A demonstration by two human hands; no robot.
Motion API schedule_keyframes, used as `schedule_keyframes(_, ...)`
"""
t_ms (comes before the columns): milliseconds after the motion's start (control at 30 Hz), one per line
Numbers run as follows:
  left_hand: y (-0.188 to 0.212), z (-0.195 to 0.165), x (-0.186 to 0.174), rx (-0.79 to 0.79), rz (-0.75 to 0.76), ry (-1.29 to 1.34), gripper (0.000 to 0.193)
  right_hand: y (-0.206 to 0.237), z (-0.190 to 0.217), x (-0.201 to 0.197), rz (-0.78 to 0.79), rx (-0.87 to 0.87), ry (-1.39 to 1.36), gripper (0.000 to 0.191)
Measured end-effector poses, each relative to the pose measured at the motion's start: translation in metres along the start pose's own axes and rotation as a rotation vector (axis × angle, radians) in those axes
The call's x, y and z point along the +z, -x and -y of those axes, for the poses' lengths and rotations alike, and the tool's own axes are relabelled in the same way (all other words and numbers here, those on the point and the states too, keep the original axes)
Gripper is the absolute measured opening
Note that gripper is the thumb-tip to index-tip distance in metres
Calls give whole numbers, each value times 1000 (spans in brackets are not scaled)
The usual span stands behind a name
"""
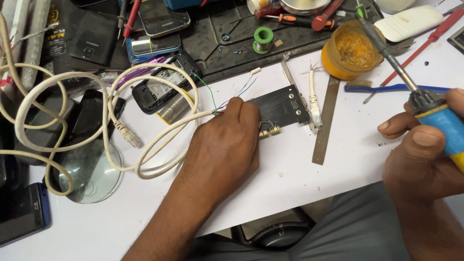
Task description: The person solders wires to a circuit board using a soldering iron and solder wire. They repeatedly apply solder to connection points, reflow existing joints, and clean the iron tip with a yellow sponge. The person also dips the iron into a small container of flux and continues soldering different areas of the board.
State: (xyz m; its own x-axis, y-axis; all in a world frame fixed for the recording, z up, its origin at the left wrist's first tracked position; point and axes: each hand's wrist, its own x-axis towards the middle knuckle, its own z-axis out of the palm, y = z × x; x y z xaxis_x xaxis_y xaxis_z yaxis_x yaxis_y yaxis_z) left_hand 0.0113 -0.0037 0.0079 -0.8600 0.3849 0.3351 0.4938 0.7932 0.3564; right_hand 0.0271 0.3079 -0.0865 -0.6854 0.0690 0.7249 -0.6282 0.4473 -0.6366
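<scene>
The left hand [224, 145] hides the near corner of the black circuit board [280, 107]; the soldering iron [411, 82] handle runs off the right edge.

Left hand [227, 145] presses a white cable [159, 135] end against a black circuit board [282, 107]. At right, right hand [425, 154] grips a soldering iron [411, 84], tip in the far orange tub [350, 50].

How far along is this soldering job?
Done: the cable end is stripped, thin wires fanned out. In hand: left hand pins wires by the circuit card; right hand holds the soldering iron raised. Left: no wire visibly joined to the card.
</scene>
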Motion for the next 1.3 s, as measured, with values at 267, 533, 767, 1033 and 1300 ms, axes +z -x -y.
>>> schedule_keyframes(267,0,0,-1,2,6,-7,16,-10,9,-9,177,-158,51,38)
schedule_keyframes(533,1,0,-1,2,3,-12,16,-33,88,-10,440,54,233,32)
schedule_keyframes(767,1,0,0,0,4,-27,15,-41,97,-5,471,110,226,33)
schedule_keyframes(1033,0,0,0,4,4,-29,15,-45,104,-5,485,131,180,32)
schedule_keyframes(1300,0,-1,0,-1,15,-27,14,-47,98,-6,525,67,185,35)
